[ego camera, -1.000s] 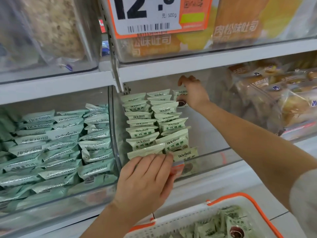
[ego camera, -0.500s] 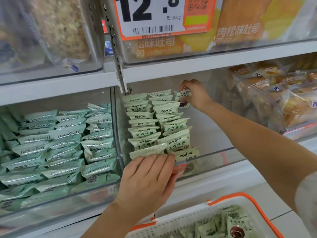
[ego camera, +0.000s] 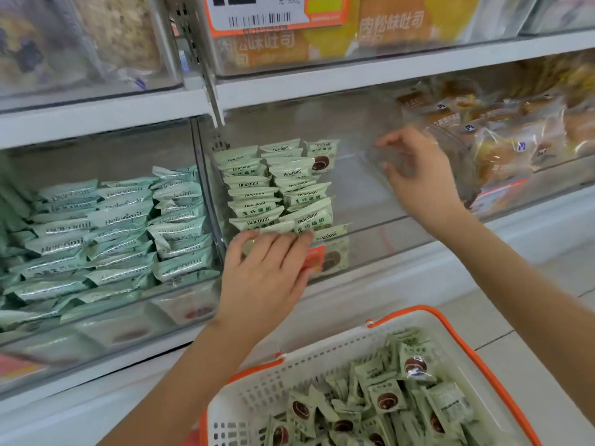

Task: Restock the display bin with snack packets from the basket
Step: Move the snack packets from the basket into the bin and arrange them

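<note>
Pale green snack packets (ego camera: 277, 188) stand in two tight rows at the left end of the clear display bin (ego camera: 380, 239). One more packet (ego camera: 323, 154) stands upright at the back, beside the rows. My left hand (ego camera: 270, 268) presses its straight fingers against the front of the rows, over the bin's front wall. My right hand (ego camera: 415, 169) hovers with loose, spread fingers in the bin's bare right part and holds nothing. The white basket with orange rim (ego camera: 450, 326) sits low at the right and holds several of the same packets (ego camera: 386, 397).
A neighbouring bin on the left is packed with teal packets (ego camera: 106, 239). Wrapped breads (ego camera: 502, 133) fill the bin to the right. The shelf above (ego camera: 354, 69) carries more clear bins and an orange price tag (ego camera: 277, 11).
My right hand let go of a packet at the back of the rows and drew back to the right, now holding nothing. The left hand stays pressed on the front. The camera tilted down.
</note>
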### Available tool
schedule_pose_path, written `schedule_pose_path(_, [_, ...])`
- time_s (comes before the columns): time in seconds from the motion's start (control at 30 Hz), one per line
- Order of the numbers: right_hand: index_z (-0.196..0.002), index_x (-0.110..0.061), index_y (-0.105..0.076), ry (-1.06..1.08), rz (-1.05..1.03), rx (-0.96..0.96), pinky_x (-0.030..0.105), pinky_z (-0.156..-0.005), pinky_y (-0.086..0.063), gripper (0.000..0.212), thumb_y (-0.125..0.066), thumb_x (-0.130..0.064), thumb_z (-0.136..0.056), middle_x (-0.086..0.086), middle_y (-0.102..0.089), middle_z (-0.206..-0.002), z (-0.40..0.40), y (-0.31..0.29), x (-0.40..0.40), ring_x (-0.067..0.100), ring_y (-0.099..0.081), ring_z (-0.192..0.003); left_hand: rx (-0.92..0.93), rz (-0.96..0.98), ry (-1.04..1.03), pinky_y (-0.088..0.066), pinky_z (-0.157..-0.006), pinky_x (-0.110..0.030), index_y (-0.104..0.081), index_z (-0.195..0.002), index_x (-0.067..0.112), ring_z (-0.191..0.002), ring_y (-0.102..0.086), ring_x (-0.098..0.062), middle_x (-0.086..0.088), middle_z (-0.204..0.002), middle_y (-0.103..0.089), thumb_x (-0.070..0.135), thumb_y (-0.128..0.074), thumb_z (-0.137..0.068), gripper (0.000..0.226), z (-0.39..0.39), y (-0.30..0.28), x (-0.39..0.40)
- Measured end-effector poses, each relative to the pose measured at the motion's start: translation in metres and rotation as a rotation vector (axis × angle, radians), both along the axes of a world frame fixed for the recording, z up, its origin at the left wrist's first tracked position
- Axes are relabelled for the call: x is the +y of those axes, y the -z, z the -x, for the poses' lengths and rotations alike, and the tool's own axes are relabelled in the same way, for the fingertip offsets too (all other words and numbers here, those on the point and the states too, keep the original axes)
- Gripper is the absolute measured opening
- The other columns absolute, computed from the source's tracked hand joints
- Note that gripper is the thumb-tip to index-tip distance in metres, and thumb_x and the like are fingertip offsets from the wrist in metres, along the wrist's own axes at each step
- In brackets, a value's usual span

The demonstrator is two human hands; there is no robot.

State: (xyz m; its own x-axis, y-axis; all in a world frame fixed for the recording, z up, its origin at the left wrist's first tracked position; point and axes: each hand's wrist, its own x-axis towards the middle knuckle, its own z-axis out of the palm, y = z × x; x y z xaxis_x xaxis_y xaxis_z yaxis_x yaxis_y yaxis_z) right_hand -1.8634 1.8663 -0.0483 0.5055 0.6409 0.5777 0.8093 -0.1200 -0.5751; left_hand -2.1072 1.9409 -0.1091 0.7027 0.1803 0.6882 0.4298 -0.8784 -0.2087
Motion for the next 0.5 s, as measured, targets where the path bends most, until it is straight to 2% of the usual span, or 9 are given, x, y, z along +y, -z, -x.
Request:
schedule_pose_path(0.07, [-0.099,-0.012,-0.060,0.096,-0.124,-0.033,0.026,-0.086,-0.043,0.026,-0.052,0.005,-0.081,0.006,-0.056,-0.102,0.027,0.013,-0.053,0.013,-0.050,-0.097,-0.033,-0.038,-0.005,-0.032,-0.100,-0.049,-0.064,-0.115,0.016,-0.103,-0.061,-0.022,0.000,-0.106,-0.067,0.035,-0.062,-0.087,0.034,0.001,-0.003,-0.005])
schedule_pose_path(0.13, [-0.094,-0.015,-0.057,0.196,-0.199,-0.026,0.032,-0.079,-0.044,0.025,-0.050,0.006,-0.083,0.000,-0.050,-0.095,0.053,0.043,-0.098,0.017,-0.050,-0.090,-0.115,-0.120,0.040,-0.031,-0.103,-0.054,-0.068,-0.108,0.016,-0.106,-0.062,-0.021,0.001,-0.107,-0.068,0.026,-0.063,-0.087,0.024,0.001,-0.003,-0.018])
schedule_pose_path(0.2, [-0.093,-0.016,-0.057,0.258,-0.120,0.043,0.040,-0.075,-0.047,0.026,-0.051,0.008,-0.085,-0.003,-0.047,-0.096,0.072,0.092,-0.135,0.021,-0.051,-0.088,-0.137,-0.168,0.167,-0.031,-0.105,-0.051,-0.070,-0.102,0.015,-0.104,-0.063,-0.021,0.000,-0.103,-0.069,0.015,-0.062,-0.087,0.017,0.000,0.008,-0.039])
schedule_pose_path(0.23, [-0.094,-0.017,-0.057,0.257,-0.028,0.106,0.043,-0.074,-0.049,0.026,-0.051,0.008,-0.086,-0.004,-0.047,-0.097,0.081,0.120,-0.150,0.022,-0.053,-0.087,-0.090,-0.151,0.246,-0.031,-0.106,-0.048,-0.069,-0.101,0.014,-0.102,-0.063,-0.021,-0.001,-0.100,-0.069,0.010,-0.060,-0.087,0.017,0.000,0.019,-0.051])
schedule_pose_path(0.3, [-0.098,-0.027,-0.052,0.208,0.268,0.249,0.041,-0.073,-0.050,0.030,-0.050,0.001,-0.088,-0.004,-0.049,-0.103,0.096,0.175,-0.176,0.025,-0.058,-0.090,0.111,-0.070,0.361,-0.035,-0.103,-0.043,-0.066,-0.099,0.012,-0.094,-0.062,-0.023,-0.003,-0.094,-0.067,0.003,-0.055,-0.084,0.021,0.000,0.049,-0.072])
schedule_pose_path(0.33, [-0.104,-0.030,-0.049,0.172,0.490,0.277,0.039,-0.076,-0.049,0.030,-0.051,-0.004,-0.089,-0.003,-0.050,-0.110,0.104,0.201,-0.188,0.027,-0.057,-0.100,0.264,0.002,0.389,-0.036,-0.100,-0.040,-0.065,-0.101,0.012,-0.092,-0.061,-0.024,-0.003,-0.093,-0.067,0.002,-0.055,-0.081,0.024,0.002,0.063,-0.084])
schedule_pose_path(0.37, [-0.114,-0.030,-0.046,0.135,0.732,0.269,0.038,-0.084,-0.048,0.033,-0.053,-0.009,-0.090,-0.001,-0.049,-0.123,0.112,0.227,-0.199,0.027,-0.051,-0.114,0.450,0.093,0.376,-0.034,-0.098,-0.038,-0.063,-0.106,0.012,-0.094,-0.060,-0.024,-0.003,-0.096,-0.066,0.002,-0.057,-0.078,0.030,0.005,0.077,-0.096])
schedule_pose_path(0.43, [-0.140,-0.025,-0.030,0.051,1.152,0.274,0.039,-0.104,-0.039,0.057,-0.058,-0.024,-0.090,0.002,-0.033,-0.147,0.132,0.268,-0.222,0.028,-0.030,-0.136,0.763,0.296,0.254,-0.030,-0.099,-0.036,-0.055,-0.119,0.012,-0.107,-0.052,-0.024,-0.004,-0.113,-0.060,0.000,-0.055,-0.083,0.038,0.014,0.107,-0.120])
schedule_pose_path(0.5, [-0.149,-0.023,-0.014,-0.065,1.372,0.300,0.040,-0.113,-0.028,0.079,-0.061,-0.037,-0.087,0.003,-0.020,-0.155,0.153,0.295,-0.246,0.028,-0.016,-0.143,0.901,0.498,0.127,-0.029,-0.100,-0.036,-0.049,-0.123,0.012,-0.112,-0.046,-0.024,-0.006,-0.120,-0.055,-0.001,-0.048,-0.088,0.037,0.027,0.140,-0.142])
